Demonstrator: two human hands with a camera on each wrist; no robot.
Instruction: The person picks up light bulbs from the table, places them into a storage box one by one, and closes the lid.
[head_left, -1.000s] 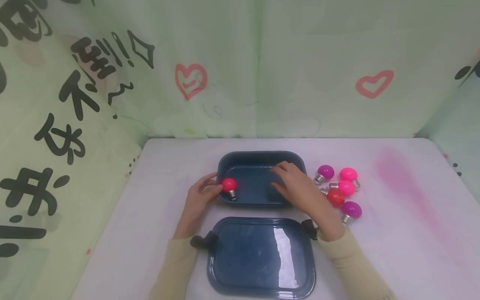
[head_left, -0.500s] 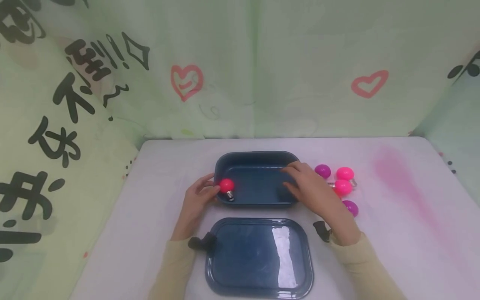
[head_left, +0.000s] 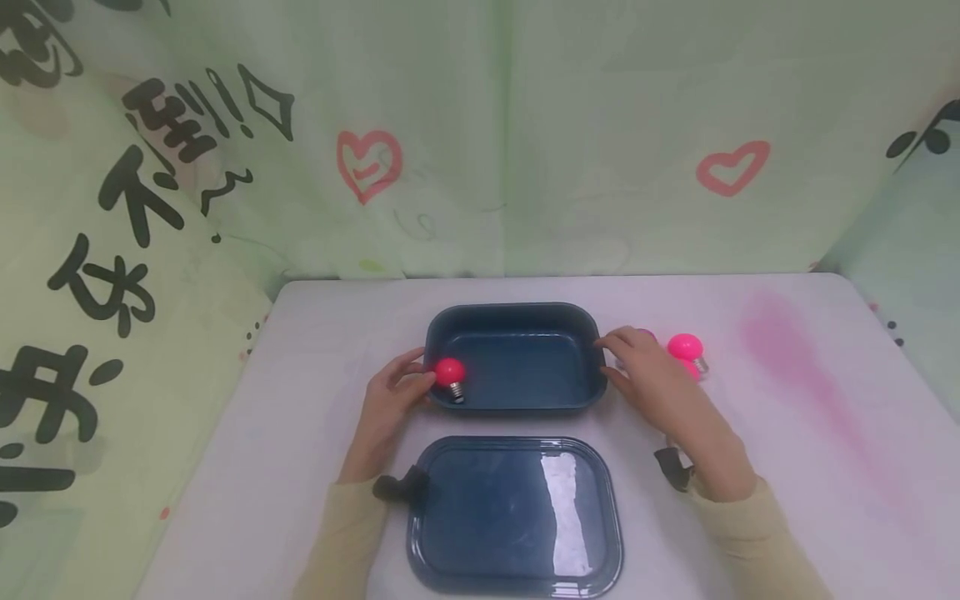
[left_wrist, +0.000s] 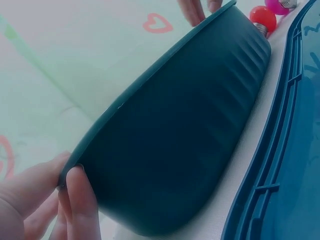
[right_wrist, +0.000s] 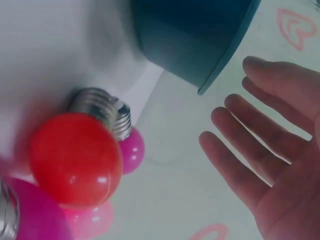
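A deep blue rectangular box sits at the table's middle, holding one red-pink light bulb in its left front corner. My left hand pinches the box's left rim between thumb and fingers; the left wrist view shows those fingers on either side of the edge. Just beyond the opposite rim is my right hand, its fingers spread and nothing in them. In the right wrist view, that palm stands apart from the box wall. It hides some bulbs from the head view.
The blue lid lies flat in front of the box. Several loose bulbs sit right of the box, among them a pink bulb, a red bulb and a purple bulb. A green curtain hangs behind the table.
My right hand has moved right, from over the box's inside to just outside its right rim, now covering more of the loose bulbs. The left hand stays at the left rim.
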